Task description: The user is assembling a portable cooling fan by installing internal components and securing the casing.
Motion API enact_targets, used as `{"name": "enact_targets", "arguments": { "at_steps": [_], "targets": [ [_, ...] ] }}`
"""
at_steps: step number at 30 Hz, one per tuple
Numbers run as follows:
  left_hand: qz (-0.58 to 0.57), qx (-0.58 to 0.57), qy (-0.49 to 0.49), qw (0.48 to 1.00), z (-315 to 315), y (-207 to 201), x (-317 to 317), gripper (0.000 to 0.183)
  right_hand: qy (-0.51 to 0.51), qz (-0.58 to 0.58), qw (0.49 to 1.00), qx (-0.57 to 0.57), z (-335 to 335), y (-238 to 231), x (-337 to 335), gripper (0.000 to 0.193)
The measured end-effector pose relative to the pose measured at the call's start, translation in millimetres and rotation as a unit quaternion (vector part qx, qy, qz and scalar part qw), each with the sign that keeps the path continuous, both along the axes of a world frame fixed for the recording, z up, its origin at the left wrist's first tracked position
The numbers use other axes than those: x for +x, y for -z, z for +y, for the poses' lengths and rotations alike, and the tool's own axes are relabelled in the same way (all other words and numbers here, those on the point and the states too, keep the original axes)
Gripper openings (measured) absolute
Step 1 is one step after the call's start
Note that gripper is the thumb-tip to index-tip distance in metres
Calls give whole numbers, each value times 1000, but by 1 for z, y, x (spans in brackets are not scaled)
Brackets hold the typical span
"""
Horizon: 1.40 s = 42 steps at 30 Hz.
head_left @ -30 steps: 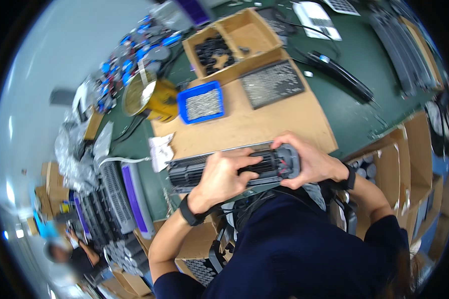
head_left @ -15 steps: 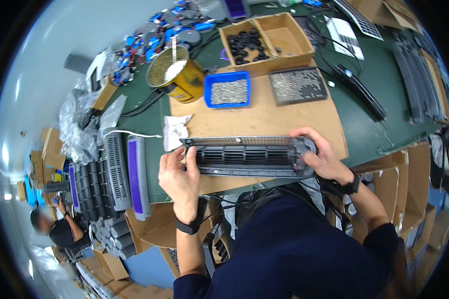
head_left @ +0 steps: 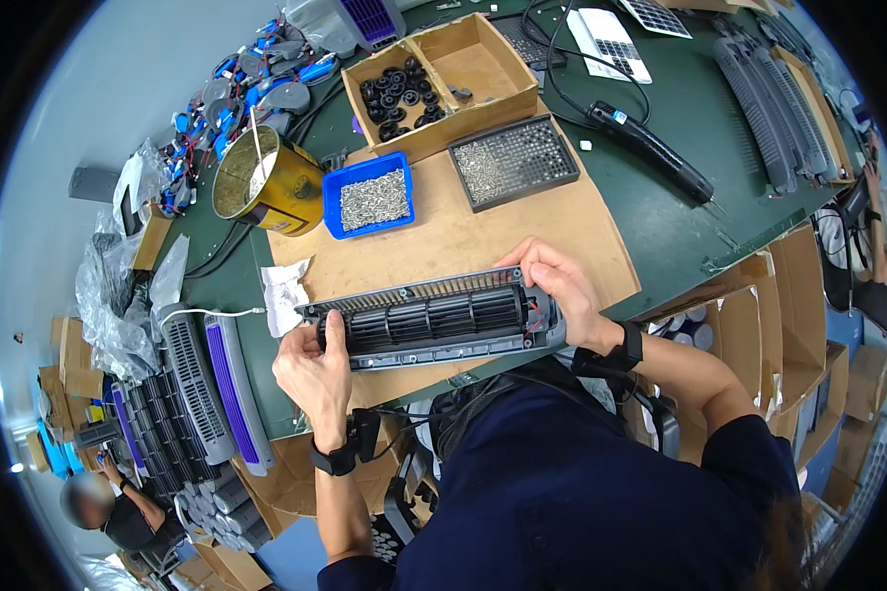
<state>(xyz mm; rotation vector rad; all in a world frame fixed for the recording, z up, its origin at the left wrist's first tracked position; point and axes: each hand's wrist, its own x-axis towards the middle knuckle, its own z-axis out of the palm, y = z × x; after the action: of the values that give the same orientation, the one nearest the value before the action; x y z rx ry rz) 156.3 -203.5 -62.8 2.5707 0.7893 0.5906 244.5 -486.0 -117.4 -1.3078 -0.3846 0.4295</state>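
Note:
Across the cardboard sheet [head_left: 443, 231] at the table's near edge lies a long grey fan housing [head_left: 434, 357], slightly tilted in view, its right end higher. Inside it sits a black ribbed blower wheel [head_left: 424, 317], and a bit of red wire shows at the right end. My left hand [head_left: 310, 374] pinches the left end, its thumb over the end of the wheel. At the other end my right hand [head_left: 564, 294] is closed round the housing's far corner, the fingers behind and partly hidden.
Beyond the housing are a blue tray of screws [head_left: 373, 202], a black screw tray [head_left: 514, 163], a yellow can [head_left: 286, 187] and a cardboard box [head_left: 483, 74] with black round parts. An electric screwdriver [head_left: 650, 153] lies right. Purple-grey housings [head_left: 235, 389] stand left; a person [head_left: 133, 507] sits lower left.
The whole view has shifted, so the table's things appear further left and turned. The housing's right end now sits higher in view, and its inside faces up more. Both hands keep their hold.

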Motion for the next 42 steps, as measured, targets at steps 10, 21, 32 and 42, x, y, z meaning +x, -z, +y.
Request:
{"name": "enact_targets", "arguments": {
  "at_steps": [10,21,32,42],
  "targets": [
    [9,-50,51,997,-1,-6,-6,34,17,10,1000,3,-5,-3,10,28],
    [-58,76,345,934,-40,-3,-23,39,-125,-371,858,-334,44,-141,164,14],
    [-89,10,381,920,-57,4,-16,30,-153,-481,644,-574,142,-67,232,12],
    [-271,-491,175,809,-47,-3,-12,63,-263,-430,839,-206,130,-134,91,24]
  ]
}}
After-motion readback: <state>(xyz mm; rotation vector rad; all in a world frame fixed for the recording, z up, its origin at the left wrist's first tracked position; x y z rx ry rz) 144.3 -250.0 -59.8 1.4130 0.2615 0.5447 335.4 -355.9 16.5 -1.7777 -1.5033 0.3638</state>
